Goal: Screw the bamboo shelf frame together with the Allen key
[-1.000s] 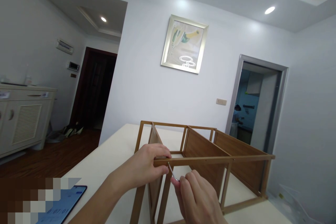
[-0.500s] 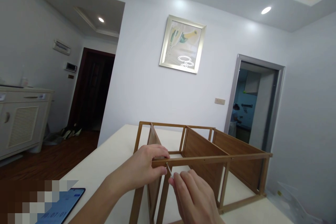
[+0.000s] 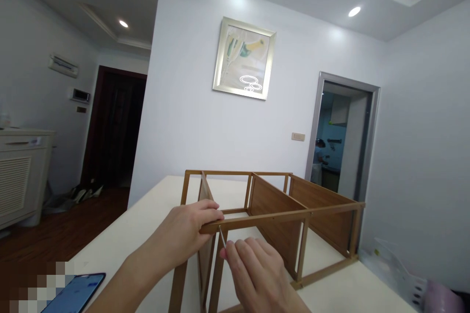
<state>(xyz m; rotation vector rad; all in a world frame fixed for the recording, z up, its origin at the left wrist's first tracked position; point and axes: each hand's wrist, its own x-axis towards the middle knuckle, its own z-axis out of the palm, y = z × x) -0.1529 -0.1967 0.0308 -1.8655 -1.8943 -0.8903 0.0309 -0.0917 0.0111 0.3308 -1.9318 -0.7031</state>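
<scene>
A wooden shelf frame (image 3: 282,205) with brown panels lies on its side on a white table (image 3: 147,225). My left hand (image 3: 187,234) is closed round the near top rail of the frame, at its left end. My right hand (image 3: 257,271) is just below that rail and pinches a thin metal hex key (image 3: 222,237), whose tip points up into the rail's underside beside my left fingers.
A phone (image 3: 71,293) with a lit screen lies at the table's near left edge. Clear plastic bags (image 3: 400,274) lie at the right. A white cabinet (image 3: 18,176) stands at the left wall. A person stands in the far doorway (image 3: 319,156).
The view has swung to the right, so everything has slid left in the picture. Both hands keep their hold on the rail and the hex key.
</scene>
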